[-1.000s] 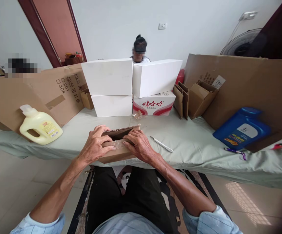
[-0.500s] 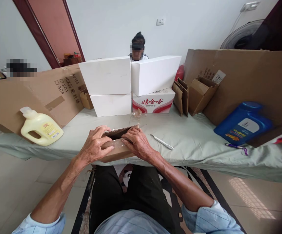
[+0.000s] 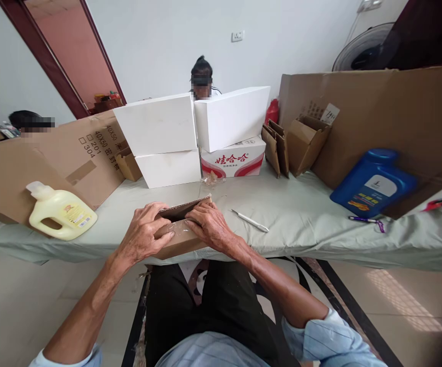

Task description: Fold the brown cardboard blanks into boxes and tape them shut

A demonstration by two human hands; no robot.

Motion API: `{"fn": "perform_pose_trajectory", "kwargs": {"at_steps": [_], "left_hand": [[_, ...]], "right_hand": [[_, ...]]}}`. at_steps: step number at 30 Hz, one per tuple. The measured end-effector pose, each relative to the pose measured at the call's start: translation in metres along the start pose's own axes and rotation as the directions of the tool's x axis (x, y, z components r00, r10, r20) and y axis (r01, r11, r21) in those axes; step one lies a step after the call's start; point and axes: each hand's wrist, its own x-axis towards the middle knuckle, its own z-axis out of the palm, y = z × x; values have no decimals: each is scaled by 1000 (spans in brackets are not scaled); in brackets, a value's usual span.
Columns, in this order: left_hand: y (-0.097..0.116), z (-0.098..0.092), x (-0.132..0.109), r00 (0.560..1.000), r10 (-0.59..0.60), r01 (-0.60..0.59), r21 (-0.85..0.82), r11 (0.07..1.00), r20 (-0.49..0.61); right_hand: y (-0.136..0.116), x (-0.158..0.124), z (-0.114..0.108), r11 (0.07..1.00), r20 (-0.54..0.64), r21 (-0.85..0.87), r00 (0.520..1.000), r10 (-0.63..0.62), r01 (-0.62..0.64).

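A small brown cardboard box (image 3: 183,246) lies at the table's front edge, its upper side partly open and clear tape on the near panel. My left hand (image 3: 144,229) grips its left end, thumb on the near panel and fingers over the opening. My right hand (image 3: 210,223) is closed on the right end, its fingertips reaching into the opening. The box's inside is dark, and some of my fingers are hidden there. To the right of my right hand lies a white pen-like craft knife (image 3: 250,220), its pointed tip toward the back left.
White boxes (image 3: 156,127) and a red-and-white carton (image 3: 233,159) are stacked at the back. A yellow jug (image 3: 64,211) stands left, a blue bottle (image 3: 374,183) right, near a purple pen (image 3: 362,219). Large cardboard sheets (image 3: 374,117) flank the table (image 3: 305,229). Two people are beyond.
The view has shifted slightly, so the scene sits a little further left. Both hands keep hold of the cardboard box, with only slight finger movement.
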Motion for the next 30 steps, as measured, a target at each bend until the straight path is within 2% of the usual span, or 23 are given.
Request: {"fn": "perform_pose_trajectory", "kwargs": {"at_steps": [5, 10, 19, 25, 30], "left_hand": [[9, 3, 0, 1000, -15, 15, 48, 999, -11], [11, 3, 4, 1000, -28, 28, -1, 1000, -4], [-5, 6, -8, 993, -98, 93, -83, 992, -68], [-9, 7, -11, 995, -97, 94, -75, 993, -37], [-19, 7, -7, 983, -150, 136, -126, 983, -103]], "right_hand": [[1, 0, 3, 1000, -14, -6, 1000, 8, -8], [0, 0, 3, 1000, -38, 6, 999, 20, -19], [0, -3, 2, 1000, -22, -12, 1000, 4, -5], [-2, -2, -2, 1000, 4, -7, 1000, 4, -4], [-3, -4, -4, 1000, 3, 1, 1000, -14, 14]]}}
